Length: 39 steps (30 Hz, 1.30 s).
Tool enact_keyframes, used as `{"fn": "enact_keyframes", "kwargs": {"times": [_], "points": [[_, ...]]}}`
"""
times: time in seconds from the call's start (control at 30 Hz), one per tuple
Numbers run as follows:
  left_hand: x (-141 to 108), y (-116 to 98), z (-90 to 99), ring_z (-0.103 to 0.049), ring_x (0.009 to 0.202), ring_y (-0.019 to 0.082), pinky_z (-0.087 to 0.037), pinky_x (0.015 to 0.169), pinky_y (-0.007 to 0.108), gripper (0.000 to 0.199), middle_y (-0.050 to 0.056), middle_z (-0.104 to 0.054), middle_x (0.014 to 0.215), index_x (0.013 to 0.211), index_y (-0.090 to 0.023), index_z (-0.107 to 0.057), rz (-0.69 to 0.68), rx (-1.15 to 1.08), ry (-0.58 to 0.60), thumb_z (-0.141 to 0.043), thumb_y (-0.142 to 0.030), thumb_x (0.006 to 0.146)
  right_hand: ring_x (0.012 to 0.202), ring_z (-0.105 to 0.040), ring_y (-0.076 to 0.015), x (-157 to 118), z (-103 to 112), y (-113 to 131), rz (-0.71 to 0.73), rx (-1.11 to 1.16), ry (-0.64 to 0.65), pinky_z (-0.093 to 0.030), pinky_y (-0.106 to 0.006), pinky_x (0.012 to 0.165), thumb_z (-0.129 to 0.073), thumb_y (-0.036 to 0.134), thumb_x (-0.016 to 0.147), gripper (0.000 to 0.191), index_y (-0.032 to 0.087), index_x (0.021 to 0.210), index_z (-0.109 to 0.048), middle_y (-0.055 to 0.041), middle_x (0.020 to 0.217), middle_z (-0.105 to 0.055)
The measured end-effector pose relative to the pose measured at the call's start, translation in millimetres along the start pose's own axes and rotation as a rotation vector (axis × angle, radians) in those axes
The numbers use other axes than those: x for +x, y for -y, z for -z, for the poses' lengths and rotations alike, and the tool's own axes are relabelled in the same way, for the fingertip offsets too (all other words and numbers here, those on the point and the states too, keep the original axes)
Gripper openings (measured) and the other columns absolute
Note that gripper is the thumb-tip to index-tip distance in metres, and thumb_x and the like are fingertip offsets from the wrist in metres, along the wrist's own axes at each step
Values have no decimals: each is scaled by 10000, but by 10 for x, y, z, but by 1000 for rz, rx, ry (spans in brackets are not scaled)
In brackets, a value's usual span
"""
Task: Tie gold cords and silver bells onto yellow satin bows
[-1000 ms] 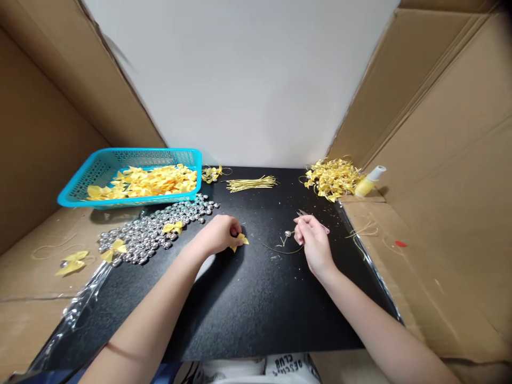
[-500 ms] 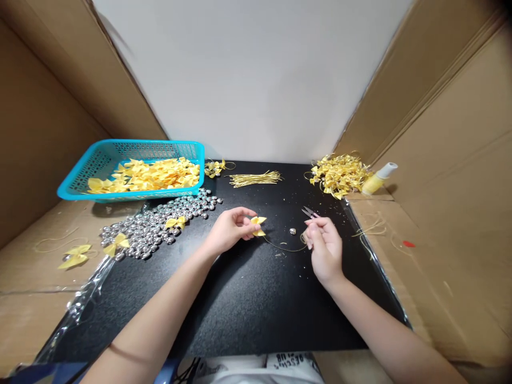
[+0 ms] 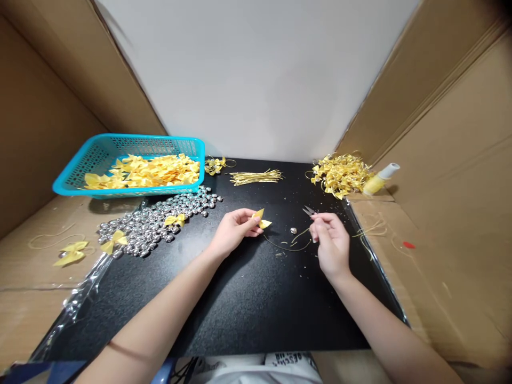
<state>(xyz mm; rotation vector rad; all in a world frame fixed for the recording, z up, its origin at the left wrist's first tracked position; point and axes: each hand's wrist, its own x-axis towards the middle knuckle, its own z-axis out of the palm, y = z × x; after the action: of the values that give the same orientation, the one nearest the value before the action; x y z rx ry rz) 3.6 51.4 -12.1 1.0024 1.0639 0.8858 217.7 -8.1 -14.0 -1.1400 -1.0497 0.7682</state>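
Observation:
My left hand (image 3: 237, 230) pinches a yellow ribbon bow (image 3: 262, 220) between thumb and fingers, just above the black tabletop. A thin gold cord (image 3: 288, 249) runs in a slack curve from the bow to my right hand (image 3: 331, 241). The fingers of that hand are pinched together on the cord's other end. Small scissors (image 3: 309, 211) lie just beyond my right fingertips, handles hidden behind the hand. Between the hands a single silver bead (image 3: 293, 231) rests on the table.
A blue basket (image 3: 202, 162) of yellow bows stands back left, silver beads (image 3: 154, 224) spread before it. Gold cords (image 3: 256, 177) lie in a bundle at the back. Finished-looking bows with loops (image 3: 340, 173) are heaped back right, beside a glue-like bottle (image 3: 380, 180). Cardboard walls (image 3: 448, 160) flank the table.
The bow has turned in my left fingers. My right hand has shifted slightly right, and the cord, formerly bunched at its fingers, now hangs more loosely with a strand showing on the left.

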Motion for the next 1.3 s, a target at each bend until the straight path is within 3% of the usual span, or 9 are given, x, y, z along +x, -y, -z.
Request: {"fn": "enact_keyframes", "kwargs": {"times": [0.07,0.13,0.37,0.47,0.8,1.3], "points": [[-1,7,-19,-687,623,116,-552,615,225,427,12,-723,689,816,-131,-619,8,-9,-13,-862,-417,612,538,-454,-98,-10,17,6,57,21,-73,-366,-253,526,-612,403,894,177,227,878,-614,44,624,-508],[0,5,-25,-695,626,116,-555,620,219,369,14,-720,668,781,-129,-588,21,-15,-34,-858,-339,643,531,-458,-100,-40,4,16,37,34,-46,-375,-255,531,-609,399,896,172,227,878,-613,50,601,-494],[-70,21,-94,-714,658,126,-561,637,210,375,46,-745,713,750,-138,-533,45,-64,17,-864,-270,633,453,-393,-84,-216,-205,84,-308,37,317,-301,-223,454,-645,482,819,308,186,771,-573,75,482,-431],[-120,59,-163,-714,672,128,-558,641,207,400,33,-744,726,752,-144,-529,27,-96,53,-875,-280,605,433,-375,-78,-247,-254,89,-394,41,398,-279,-216,438,-635,501,808,335,188,732,-541,83,453,-415],[-178,111,-255,-702,654,115,-552,649,207,372,18,-744,735,740,-143,-536,-5,-99,111,-866,-248,606,401,-354,-68,-252,-278,69,-498,53,452,-253,-209,417,-641,504,776,341,196,706,-515,99,421,-402],[-179,161,-277,-704,646,119,-541,623,204,322,36,-761,747,671,-151,-501,-77,-62,93,-819,-187,634,383,-338,-50,-277,-288,-10,-513,116,392,-278,-213,440,-666,463,782,322,187,700,-522,112,405,-404]]}}
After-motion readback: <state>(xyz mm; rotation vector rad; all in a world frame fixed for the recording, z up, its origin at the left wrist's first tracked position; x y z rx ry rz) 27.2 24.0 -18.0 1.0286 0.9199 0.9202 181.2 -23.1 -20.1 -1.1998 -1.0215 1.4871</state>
